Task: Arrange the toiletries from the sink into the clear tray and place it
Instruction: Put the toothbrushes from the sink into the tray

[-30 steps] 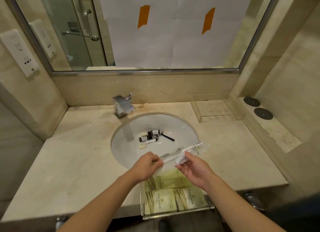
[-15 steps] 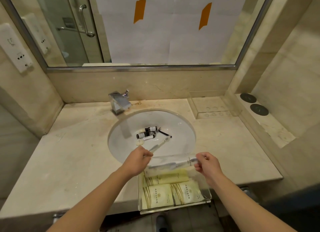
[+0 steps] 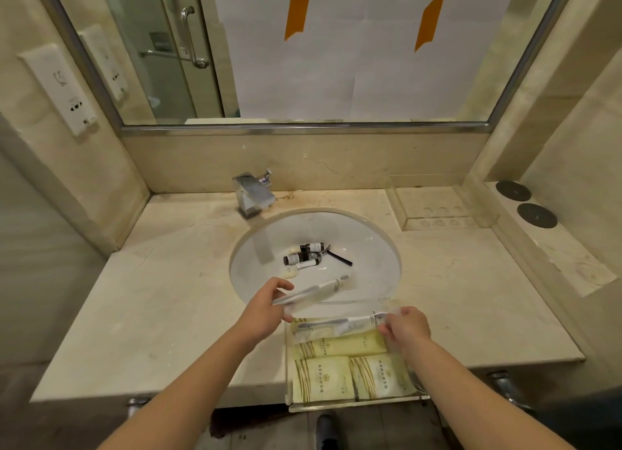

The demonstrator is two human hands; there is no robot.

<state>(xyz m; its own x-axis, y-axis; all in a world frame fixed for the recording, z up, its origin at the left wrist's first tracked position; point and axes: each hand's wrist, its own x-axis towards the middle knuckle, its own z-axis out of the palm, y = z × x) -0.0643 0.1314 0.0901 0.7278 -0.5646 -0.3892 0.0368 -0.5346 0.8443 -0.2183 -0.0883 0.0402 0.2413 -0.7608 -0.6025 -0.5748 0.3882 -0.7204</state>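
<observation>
A clear tray sits at the counter's front edge, partly overhanging it, with yellow packets lying flat inside. My right hand pinches the end of a wrapped toothbrush laid across the tray's far end. My left hand holds a second wrapped toothbrush over the sink's front rim. In the white sink lie small dark bottles, a black razor and a pale soap piece.
A chrome faucet stands behind the basin. A second clear holder rests at the back right of the counter. Two dark round discs sit on the right ledge. A mirror covers the back wall, and a socket panel is on the left wall.
The two wrapped toothbrushes have been separated. My right hand lowered one into the tray's far end, while my left hand keeps the other above the sink rim.
</observation>
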